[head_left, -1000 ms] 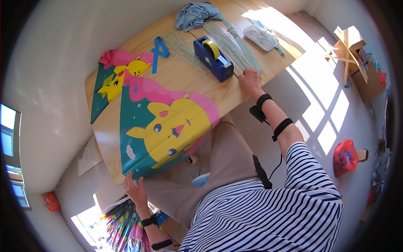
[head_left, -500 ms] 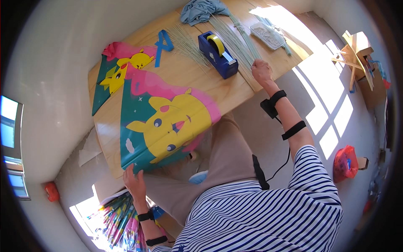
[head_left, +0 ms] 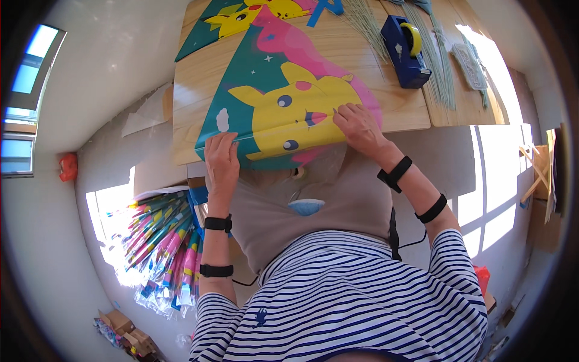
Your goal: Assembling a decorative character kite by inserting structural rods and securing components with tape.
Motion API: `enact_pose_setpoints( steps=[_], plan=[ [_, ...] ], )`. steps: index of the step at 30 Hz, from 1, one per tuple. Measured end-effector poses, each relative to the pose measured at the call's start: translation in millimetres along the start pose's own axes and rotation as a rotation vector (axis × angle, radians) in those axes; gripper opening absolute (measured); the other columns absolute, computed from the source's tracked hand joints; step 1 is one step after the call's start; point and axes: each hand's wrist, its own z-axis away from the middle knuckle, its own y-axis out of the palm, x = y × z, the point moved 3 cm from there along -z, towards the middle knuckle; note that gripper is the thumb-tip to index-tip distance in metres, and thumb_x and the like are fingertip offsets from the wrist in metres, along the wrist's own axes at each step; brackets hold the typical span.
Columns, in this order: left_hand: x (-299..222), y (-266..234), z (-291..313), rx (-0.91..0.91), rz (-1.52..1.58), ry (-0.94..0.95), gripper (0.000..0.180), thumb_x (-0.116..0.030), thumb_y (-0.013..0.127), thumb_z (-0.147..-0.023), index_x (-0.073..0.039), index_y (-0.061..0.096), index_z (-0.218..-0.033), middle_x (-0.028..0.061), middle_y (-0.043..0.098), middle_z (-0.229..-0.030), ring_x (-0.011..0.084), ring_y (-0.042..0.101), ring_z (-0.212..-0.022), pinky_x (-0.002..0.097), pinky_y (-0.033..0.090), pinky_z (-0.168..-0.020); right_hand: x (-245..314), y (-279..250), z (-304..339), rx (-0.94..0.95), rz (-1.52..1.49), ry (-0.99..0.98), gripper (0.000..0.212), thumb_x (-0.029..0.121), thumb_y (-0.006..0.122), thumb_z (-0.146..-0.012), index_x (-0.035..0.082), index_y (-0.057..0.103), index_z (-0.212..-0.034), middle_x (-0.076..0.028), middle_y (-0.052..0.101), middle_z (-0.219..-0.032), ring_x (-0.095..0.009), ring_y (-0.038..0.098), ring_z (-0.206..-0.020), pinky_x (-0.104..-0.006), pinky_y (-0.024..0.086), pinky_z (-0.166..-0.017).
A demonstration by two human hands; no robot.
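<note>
Lying well to the near left of the blue tape dispenser [head_left: 405, 51], a heap of wrapped, brightly coloured bundles [head_left: 163, 241] was seen untouched. Less far to the dispenser's near left, the left hand [head_left: 222, 158] was laid on the near-left corner of the printed sheet [head_left: 292, 90], its fingers held close together; whether anything was pinched underneath could not be told. The sheet, coloured green, pink and yellow, was spread on the desk [head_left: 404, 114] to the dispenser's left, its near border hung past the edge. From its sheen and creases it was judged light, thin and soft, rather slippery, and easily wrinkled if tugged at one point. Hold was judged best taken along the near border, at two well-separated places, so that slack could be avoided. Just to the dispenser's near left, the right hand [head_left: 363, 130] was set on the sheet's right part, fingers bunched; its grip could not be told. Right of the dispenser, pale thin sticks [head_left: 443, 84] were laid, and further right a clear tray [head_left: 469, 66].
</note>
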Motion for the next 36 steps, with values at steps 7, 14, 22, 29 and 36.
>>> enact_pose_setpoints(
  steps=[7, 14, 22, 29, 36],
  plan=[
    [26.3, 19.8, 3.9, 0.046, 0.013, -0.032, 0.018, -0.001, 0.07, -0.079, -0.005, 0.07, -0.097, 0.0097, 0.063, -0.099, 0.0315, 0.057, -0.1, 0.0433, 0.044, -0.089, 0.3, 12.9, -10.3, 0.059, -0.028, -0.004, 0.019, 0.002, 0.061, -0.072, 0.007, 0.06, -0.09, -0.009, 0.056, -0.087, -0.029, 0.058, -0.086, -0.041, 0.046, -0.075],
    [15.0, 51.0, -15.6, 0.098, 0.058, -0.004, 0.018, -0.002, 0.071, -0.078, -0.008, 0.071, -0.095, 0.0067, 0.06, -0.095, 0.0299, 0.054, -0.098, 0.0436, 0.04, -0.089, 5.3, 17.1, -20.6, 0.082, -0.058, 0.023, 0.016, 0.001, 0.057, -0.077, 0.005, 0.06, -0.091, -0.011, 0.056, -0.088, -0.031, 0.059, -0.086, -0.042, 0.048, -0.076],
    [14.2, 58.9, -15.9, 0.084, 0.077, 0.017, 0.01, -0.003, 0.071, -0.079, -0.008, 0.068, -0.087, 0.0056, 0.059, -0.092, 0.0289, 0.055, -0.096, 0.0431, 0.04, -0.088, 8.8, 21.4, -23.1, 0.081, -0.065, 0.021, 0.022, 0.002, 0.06, -0.076, 0.007, 0.065, -0.097, -0.01, 0.056, -0.087, -0.03, 0.059, -0.086, -0.0407, 0.048, -0.074],
    [12.9, 63.2, -17.3, 0.093, 0.072, 0.004, 0.008, -0.004, 0.071, -0.079, -0.009, 0.067, -0.085, 0.0054, 0.059, -0.091, 0.0284, 0.055, -0.095, 0.0422, 0.04, -0.087, 1.4, 18.8, -17.3, 0.039, -0.092, 0.146, 0.017, 0.002, 0.064, -0.078, 0.007, 0.065, -0.093, -0.011, 0.057, -0.087, -0.032, 0.061, -0.084, -0.0425, 0.049, -0.072],
    [13.9, 62.0, -17.8, 0.112, 0.068, -0.015, 0.008, -0.006, 0.072, -0.079, -0.008, 0.067, -0.085, 0.0055, 0.059, -0.089, 0.0285, 0.055, -0.095, 0.042, 0.041, -0.088, -46.7, 18.3, 23.9, -0.168, -0.255, 0.636, 0.01, 0.002, 0.068, -0.077, 0.003, 0.064, -0.086, -0.013, 0.063, -0.084, -0.033, 0.063, -0.082, -0.0392, 0.05, -0.073]
  ],
)
